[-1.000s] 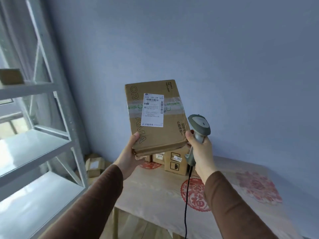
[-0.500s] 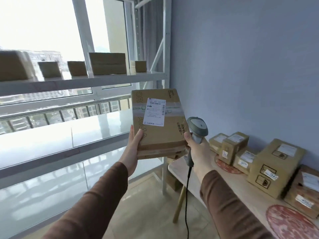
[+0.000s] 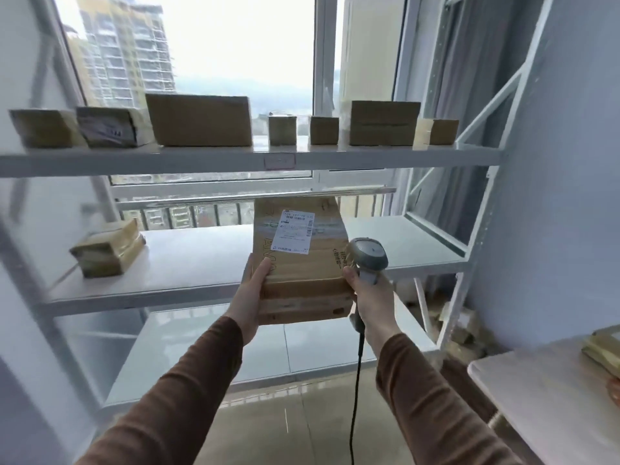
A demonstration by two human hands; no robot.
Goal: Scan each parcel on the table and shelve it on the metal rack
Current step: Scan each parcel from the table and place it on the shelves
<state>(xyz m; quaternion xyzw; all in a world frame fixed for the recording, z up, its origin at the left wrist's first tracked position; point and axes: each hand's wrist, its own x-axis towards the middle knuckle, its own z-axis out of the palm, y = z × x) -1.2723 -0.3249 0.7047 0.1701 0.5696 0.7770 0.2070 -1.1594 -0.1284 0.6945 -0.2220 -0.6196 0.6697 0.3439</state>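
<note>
turned from surface to metal rack. left hand clamps parcel; right hand grips barcode scanner, steadies edge. slide flat onto middle shelf, label outward.

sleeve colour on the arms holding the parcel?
Brown, plain, on both sleeves; only the head view shows them.

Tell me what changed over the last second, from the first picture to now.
The view swung left from the table and blue wall to face the metal rack. The parcel came along and now sits in front of the middle shelf, not yet set down. Nothing was grasped or released: the left hand still holds the parcel's left side, the right hand still grips the scanner against its right side, label facing the camera.
</note>
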